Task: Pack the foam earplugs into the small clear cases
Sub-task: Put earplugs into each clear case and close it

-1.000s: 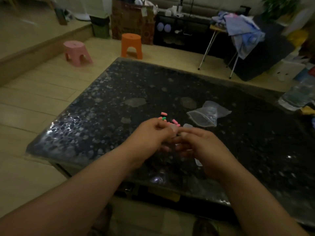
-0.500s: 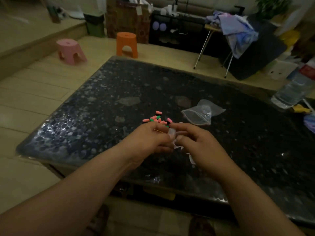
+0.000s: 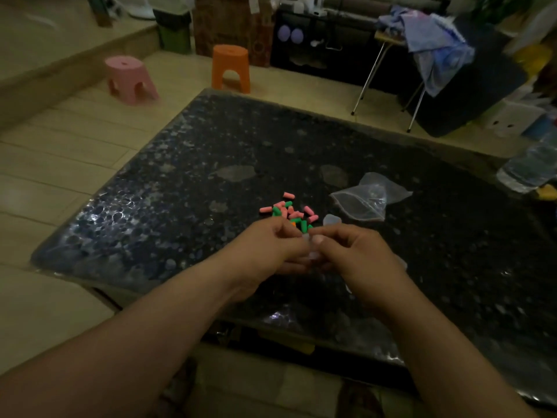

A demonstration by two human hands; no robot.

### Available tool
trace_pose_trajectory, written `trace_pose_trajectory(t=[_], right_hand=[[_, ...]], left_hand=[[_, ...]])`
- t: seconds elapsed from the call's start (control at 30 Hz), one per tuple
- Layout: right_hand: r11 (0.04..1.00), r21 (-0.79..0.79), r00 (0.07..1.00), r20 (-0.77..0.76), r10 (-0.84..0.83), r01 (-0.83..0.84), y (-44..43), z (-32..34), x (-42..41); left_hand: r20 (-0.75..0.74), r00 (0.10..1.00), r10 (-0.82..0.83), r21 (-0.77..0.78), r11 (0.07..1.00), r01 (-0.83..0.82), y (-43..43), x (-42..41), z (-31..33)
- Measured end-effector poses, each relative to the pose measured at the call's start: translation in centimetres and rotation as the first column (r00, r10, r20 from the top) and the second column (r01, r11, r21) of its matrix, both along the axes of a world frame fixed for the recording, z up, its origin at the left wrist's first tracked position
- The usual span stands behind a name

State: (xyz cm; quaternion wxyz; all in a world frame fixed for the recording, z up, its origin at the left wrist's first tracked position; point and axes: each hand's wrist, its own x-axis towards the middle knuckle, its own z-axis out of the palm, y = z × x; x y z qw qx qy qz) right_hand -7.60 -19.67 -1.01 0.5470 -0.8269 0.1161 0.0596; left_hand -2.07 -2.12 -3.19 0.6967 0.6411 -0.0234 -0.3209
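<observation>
While both forearms reach in over the near edge of the dark speckled glass table (image 3: pixel 180 182), the left hand (image 3: pixel 272 247) is curled with its fingertips pinched against a small clear case (image 3: pixel 310 245), which is held between the two hands just above the tabletop. Whether the case is open, or what it contains, cannot be told, since the fingers cover most of it. Just beyond the left hand's knuckles lies a loose pile of foam earplugs (image 3: pixel 289 212), pink and green with one orange piece, resting on the glass. Beside the pile, to its right, a second small clear case (image 3: pixel 331 220) lies on the table. The right hand (image 3: pixel 358 251) is likewise closed, thumb and forefinger pinching the held case from the opposite side. Farther right and slightly back, a crumpled clear plastic bag (image 3: pixel 366 199) lies flat on the table, apart from the earplugs.
</observation>
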Motion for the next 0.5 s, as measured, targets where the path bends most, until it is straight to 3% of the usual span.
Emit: trace_pose_trajectory(t=[0.2,0.3,0.5], right_hand=[[0.983,0.146,0.994,-0.049,-0.101,0.107,-0.1,0.4,0.4],[0.990,0.028,0.990,-0.033,-0.138,0.139,0.0,0.5,0.6],[0.974,-0.218,0.998,-0.007,0.056,-0.056,1.2,0.8,1.1]], left_hand=[[-0.176,0.984,-0.010,-0.177,0.984,-0.022,1.0,0.3,0.8],[-0.206,0.978,-0.041,-0.133,0.991,0.013,1.6,0.1,0.4],[-0.191,0.962,-0.193,-0.094,0.980,0.178,2.0,-1.3,-1.1]])
